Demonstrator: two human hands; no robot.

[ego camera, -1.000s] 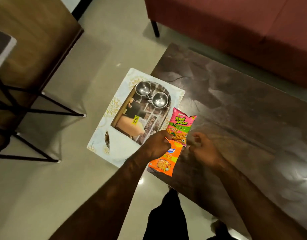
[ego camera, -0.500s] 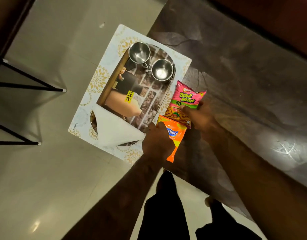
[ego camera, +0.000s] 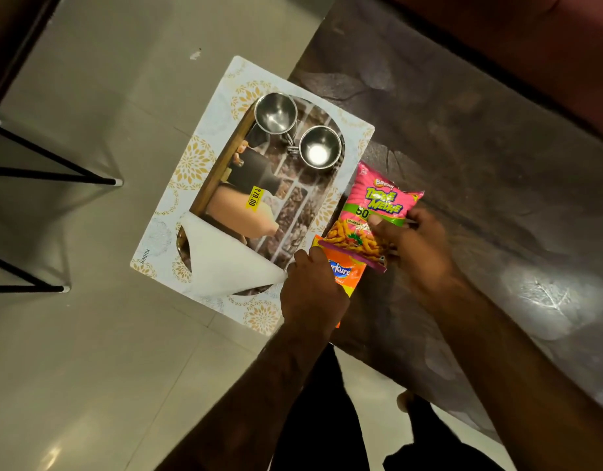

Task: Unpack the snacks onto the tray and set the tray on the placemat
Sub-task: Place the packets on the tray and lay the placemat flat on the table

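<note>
Snack packets, two of them, lie at the near edge of the dark worktop [ego camera: 463, 137], just beside the tray: a pink packet [ego camera: 378, 202] overlapping an orange packet [ego camera: 344, 271]. My right hand [ego camera: 419, 253] pinches the pink one's lower half; my left hand [ego camera: 310, 294] has its fingers closed on the orange one. Both look light, crinkly, slippery and crushable, so I'd grip the sealed edges. The tray [ego camera: 286, 212] sits on a placemat [ego camera: 194, 164], carrying two steel cups [ego camera: 276, 113] and one white napkin [ego camera: 221, 263].

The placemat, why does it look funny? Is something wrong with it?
Yes. The placemat sticks out past the table edge, so much of it hangs over the floor with the tray and two steel cups on it. A white sheet is peeled back over the tray's near corner.
</note>
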